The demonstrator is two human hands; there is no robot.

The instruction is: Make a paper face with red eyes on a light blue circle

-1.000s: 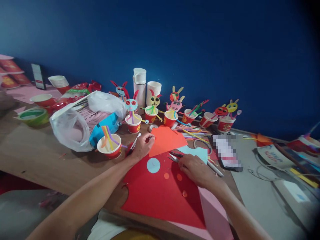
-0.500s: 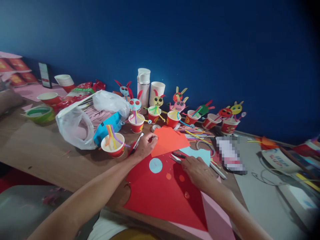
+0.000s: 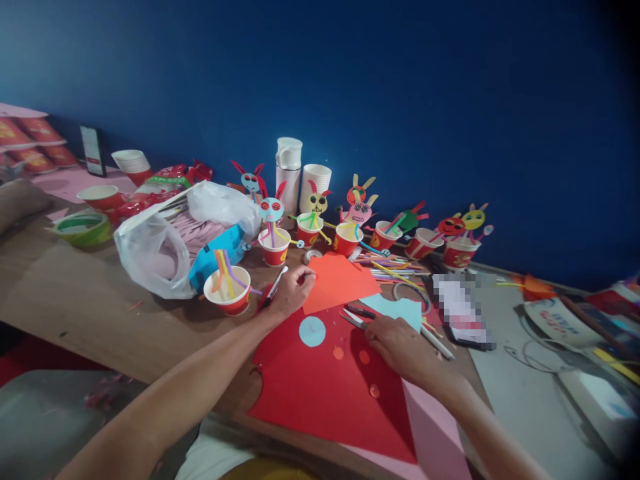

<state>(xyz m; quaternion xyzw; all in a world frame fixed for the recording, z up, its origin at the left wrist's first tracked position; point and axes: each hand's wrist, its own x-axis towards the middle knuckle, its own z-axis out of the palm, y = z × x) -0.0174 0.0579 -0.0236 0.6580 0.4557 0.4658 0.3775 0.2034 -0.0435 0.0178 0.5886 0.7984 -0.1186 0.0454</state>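
My left hand [image 3: 294, 292] is closed, its fingertips pinched at the left edge of an orange paper sheet [image 3: 343, 287]. My right hand [image 3: 397, 343] lies curled over scissors [image 3: 355, 319], whose pale blades stick out to the left; the handles are hidden under the fingers. Below the hands spreads a red paper sheet [image 3: 330, 407]. On it lie a light blue paper circle [image 3: 313, 331], small orange circles [image 3: 339, 353] and a small round clear piece [image 3: 374, 391]. Light blue paper [image 3: 397, 308] sits just beyond my right hand, with a dark pen [image 3: 361, 311] beside it.
Paper cups with rabbit-faced straw figures [image 3: 271, 210] line the blue wall. A cup holding straws [image 3: 227, 293] and a plastic bag [image 3: 150, 257] stand left. Loose straws [image 3: 395, 270], a tape ring [image 3: 403, 293] and a phone [image 3: 463, 310] are right. Another person's arm [image 3: 23, 203] shows far left.
My right hand and the scissors have shifted very slightly to the right. My left hand stays at the orange sheet's edge; the paper pieces lie as before.
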